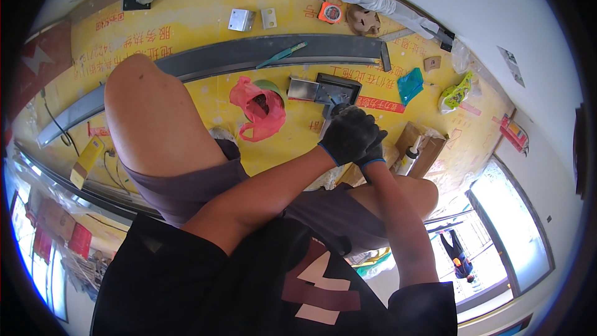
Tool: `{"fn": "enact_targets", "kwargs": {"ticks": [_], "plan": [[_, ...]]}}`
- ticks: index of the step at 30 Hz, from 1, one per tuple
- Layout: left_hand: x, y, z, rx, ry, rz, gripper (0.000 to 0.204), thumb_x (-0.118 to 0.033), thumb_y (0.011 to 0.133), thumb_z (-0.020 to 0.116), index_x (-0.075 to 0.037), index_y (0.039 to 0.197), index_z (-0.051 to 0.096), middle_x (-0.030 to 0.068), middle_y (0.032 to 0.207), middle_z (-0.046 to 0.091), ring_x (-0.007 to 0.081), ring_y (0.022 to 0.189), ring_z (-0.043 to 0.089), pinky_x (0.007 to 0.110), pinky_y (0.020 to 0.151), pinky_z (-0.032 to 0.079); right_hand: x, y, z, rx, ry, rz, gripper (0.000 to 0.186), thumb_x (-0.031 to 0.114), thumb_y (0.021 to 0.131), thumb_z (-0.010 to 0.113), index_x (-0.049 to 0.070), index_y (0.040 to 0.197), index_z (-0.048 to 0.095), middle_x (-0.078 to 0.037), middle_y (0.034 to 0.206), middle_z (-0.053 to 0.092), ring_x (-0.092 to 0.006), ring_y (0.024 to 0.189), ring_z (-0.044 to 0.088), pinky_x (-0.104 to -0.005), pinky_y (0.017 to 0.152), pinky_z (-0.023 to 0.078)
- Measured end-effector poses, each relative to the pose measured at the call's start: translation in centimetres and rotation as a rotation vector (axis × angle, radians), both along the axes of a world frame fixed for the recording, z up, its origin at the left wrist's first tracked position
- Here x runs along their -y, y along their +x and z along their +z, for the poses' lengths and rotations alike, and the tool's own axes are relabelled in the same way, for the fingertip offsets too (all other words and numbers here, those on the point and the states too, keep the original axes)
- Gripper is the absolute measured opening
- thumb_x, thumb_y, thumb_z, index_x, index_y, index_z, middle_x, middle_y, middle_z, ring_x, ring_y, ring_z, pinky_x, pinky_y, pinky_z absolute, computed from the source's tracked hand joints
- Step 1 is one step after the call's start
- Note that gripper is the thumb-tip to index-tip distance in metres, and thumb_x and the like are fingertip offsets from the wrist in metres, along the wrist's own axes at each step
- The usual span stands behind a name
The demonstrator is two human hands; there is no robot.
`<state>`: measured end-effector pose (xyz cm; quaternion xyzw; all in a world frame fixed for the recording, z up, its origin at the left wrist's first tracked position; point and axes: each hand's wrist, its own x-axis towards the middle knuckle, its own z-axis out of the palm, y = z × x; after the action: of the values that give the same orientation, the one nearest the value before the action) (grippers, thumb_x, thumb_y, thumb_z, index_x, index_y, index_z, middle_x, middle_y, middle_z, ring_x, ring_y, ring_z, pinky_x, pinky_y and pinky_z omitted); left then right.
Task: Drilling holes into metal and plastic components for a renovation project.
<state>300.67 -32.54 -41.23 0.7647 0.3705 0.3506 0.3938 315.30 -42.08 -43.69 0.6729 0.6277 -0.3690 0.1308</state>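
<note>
My left hand (350,136), in a black glove with a blue cuff, is closed on top of my right hand (374,150), gloved the same way. Both wrap round a dark tool (339,109) with a thin tip; its body is hidden under the gloves, so I cannot tell its exact kind. The tip points at a short dark grey metal profile (348,82) on the floor. Against that profile's left side sits a silver metal piece (303,89). To the left stands a pink plastic bag (264,126), its mouth open, with small dark pieces inside.
A long grey metal profile (217,62) curves across the yellow-covered floor, a teal-handled cutter (283,54) on it. Beyond lie silver brackets (241,20) and an orange tape measure (330,12). A cardboard box (429,152) sits by my right knee. Another person (459,260) is far off.
</note>
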Motion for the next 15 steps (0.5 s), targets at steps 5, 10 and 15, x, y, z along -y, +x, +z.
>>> {"fn": "enact_targets", "kwargs": {"ticks": [5, 10, 15], "plan": [[0.06, -0.04, -0.09, -0.021, 0.008, -0.009, 0.024, -0.030, 0.087, 0.071, -0.009, 0.077, 0.067, 0.0105, 0.078, 0.061, 0.0317, 0.082, 0.062, 0.047, 0.083, 0.050, 0.00, 0.06, -0.21, -0.003, 0.003, -0.005, 0.052, 0.037, 0.086, 0.070, 0.013, 0.131, 0.062, -0.019, 0.128, 0.066, -0.0401, 0.120, 0.061, -0.0474, 0.102, 0.048], [0.02, -0.13, 0.22, -0.033, 0.002, -0.022, 0.022, -0.029, 0.086, 0.071, -0.008, 0.078, 0.067, 0.0116, 0.082, 0.062, 0.0336, 0.087, 0.062, 0.049, 0.084, 0.049, 0.22, 0.20, -0.30, -0.002, 0.001, -0.014, 0.052, 0.038, 0.086, 0.071, 0.014, 0.131, 0.062, -0.019, 0.127, 0.066, -0.0404, 0.120, 0.061, -0.0478, 0.102, 0.048], [-0.05, -0.20, 0.14, -0.047, 0.004, -0.026, 0.023, -0.030, 0.086, 0.071, -0.008, 0.078, 0.067, 0.0112, 0.082, 0.062, 0.0333, 0.086, 0.062, 0.049, 0.085, 0.049, 0.42, -0.02, -0.56, -0.006, -0.002, -0.017, 0.053, 0.039, 0.085, 0.071, 0.014, 0.130, 0.062, -0.019, 0.127, 0.066, -0.0407, 0.120, 0.061, -0.0482, 0.101, 0.049]]}}
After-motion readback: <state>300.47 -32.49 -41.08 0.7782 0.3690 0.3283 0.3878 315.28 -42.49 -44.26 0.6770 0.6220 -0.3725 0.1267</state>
